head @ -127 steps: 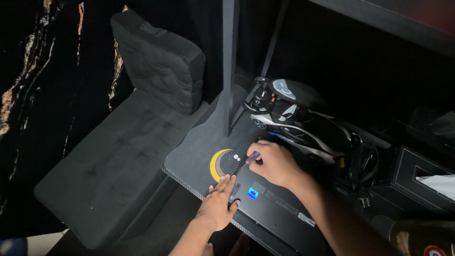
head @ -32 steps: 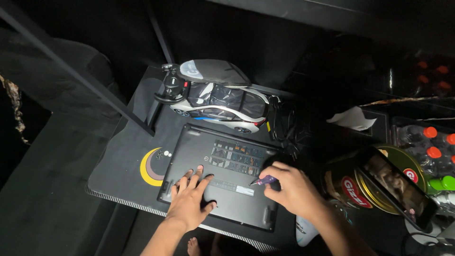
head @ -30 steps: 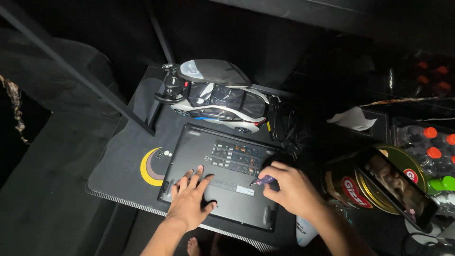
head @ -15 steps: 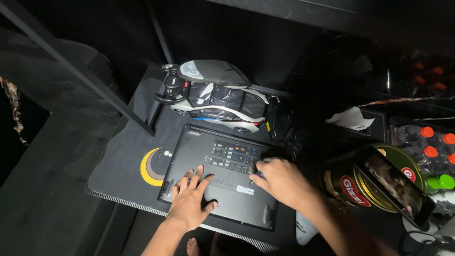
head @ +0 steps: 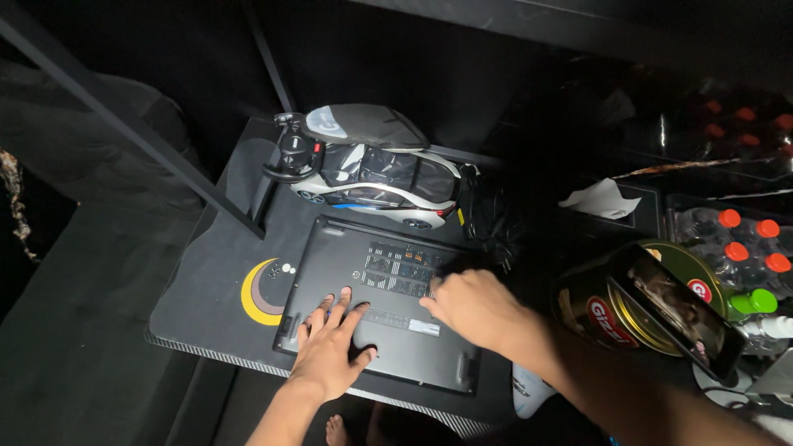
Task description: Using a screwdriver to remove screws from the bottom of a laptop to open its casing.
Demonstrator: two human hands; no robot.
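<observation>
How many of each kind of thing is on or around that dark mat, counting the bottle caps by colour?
Laptop turned underside up: 1
Toy car: 1
Round tin: 1
Phone: 1
Crumpled paper: 1
Orange bottle caps: 4 clearly seen
Green bottle cap: 1
Total: 10
The left hand lies flat on the laptop; the right hand rests at its vent grille.

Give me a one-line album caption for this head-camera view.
Both hands, left hand flat and right hand curled, rest on an upturned black laptop beside a toy car.
</observation>
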